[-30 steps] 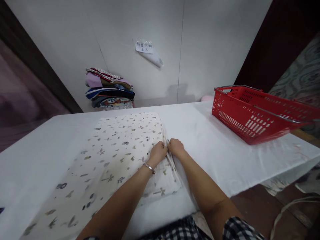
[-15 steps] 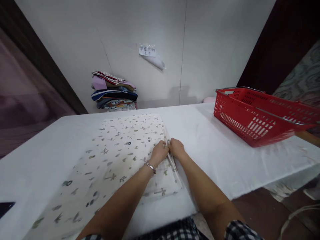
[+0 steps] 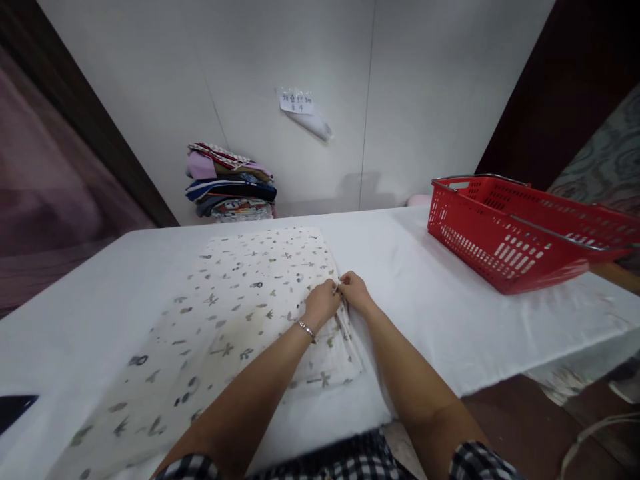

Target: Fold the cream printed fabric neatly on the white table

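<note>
A white cloth [image 3: 240, 307] printed with small grey, green and brown shapes lies spread over the left part of the table, its right side gathered in folds. My left hand [image 3: 321, 301], with a bracelet at the wrist, pinches the cloth's right edge. Right beside it, my right hand [image 3: 355, 291] pinches the same edge, its fingertips close to those of the left. The exact bit of cloth between the fingertips is partly hidden by the fingers.
A red plastic basket [image 3: 520, 233] with metal handles stands at the right of the white table [image 3: 400, 267]. Folded fabrics [image 3: 233, 183] are piled behind the far edge. A paper sign [image 3: 297, 101] hangs on the wall. A dark flat object [image 3: 15, 408] lies at the left edge.
Both hands stay at the cloth's right edge, their fingertips now slightly higher and closer together. The left hand has shifted a little to the right.
</note>
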A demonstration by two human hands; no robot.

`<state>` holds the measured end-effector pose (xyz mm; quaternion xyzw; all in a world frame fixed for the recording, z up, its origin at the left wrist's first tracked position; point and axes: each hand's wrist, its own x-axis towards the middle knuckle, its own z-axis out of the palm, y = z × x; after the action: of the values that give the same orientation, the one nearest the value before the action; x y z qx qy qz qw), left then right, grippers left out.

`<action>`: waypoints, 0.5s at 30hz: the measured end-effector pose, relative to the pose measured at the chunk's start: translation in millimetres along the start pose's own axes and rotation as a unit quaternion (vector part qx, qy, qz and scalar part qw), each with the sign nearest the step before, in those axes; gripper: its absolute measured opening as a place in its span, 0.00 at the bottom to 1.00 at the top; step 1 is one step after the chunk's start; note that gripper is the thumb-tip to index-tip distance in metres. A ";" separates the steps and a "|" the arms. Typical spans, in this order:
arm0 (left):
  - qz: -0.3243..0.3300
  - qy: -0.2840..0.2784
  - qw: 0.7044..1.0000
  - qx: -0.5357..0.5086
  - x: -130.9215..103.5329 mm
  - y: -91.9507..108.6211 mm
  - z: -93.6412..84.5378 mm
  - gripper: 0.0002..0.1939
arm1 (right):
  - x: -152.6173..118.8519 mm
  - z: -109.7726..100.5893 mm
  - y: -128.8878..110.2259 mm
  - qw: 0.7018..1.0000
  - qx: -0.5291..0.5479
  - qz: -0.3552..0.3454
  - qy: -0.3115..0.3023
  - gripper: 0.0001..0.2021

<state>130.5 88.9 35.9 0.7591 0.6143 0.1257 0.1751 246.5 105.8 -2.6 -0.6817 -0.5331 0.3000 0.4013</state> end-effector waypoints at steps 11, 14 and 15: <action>-0.012 -0.018 0.990 -0.142 5.2 -7.4 9.4 0.12 | -4.1 -1.5 -0.6 0.999 0.016 0.014 -0.044 0.11; -0.018 -0.027 0.987 -0.159 6.1 -8.3 9.7 0.12 | -2.5 -0.9 2.5 0.999 0.025 0.007 -0.042 0.13; -0.023 -0.035 0.985 -0.167 6.6 -8.7 9.9 0.12 | -2.0 -0.8 3.7 0.999 0.028 0.004 -0.041 0.14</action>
<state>128.2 95.9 23.1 0.7085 0.5956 0.1958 0.3239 248.5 103.3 -5.4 -0.6592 -0.5380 0.3441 0.3969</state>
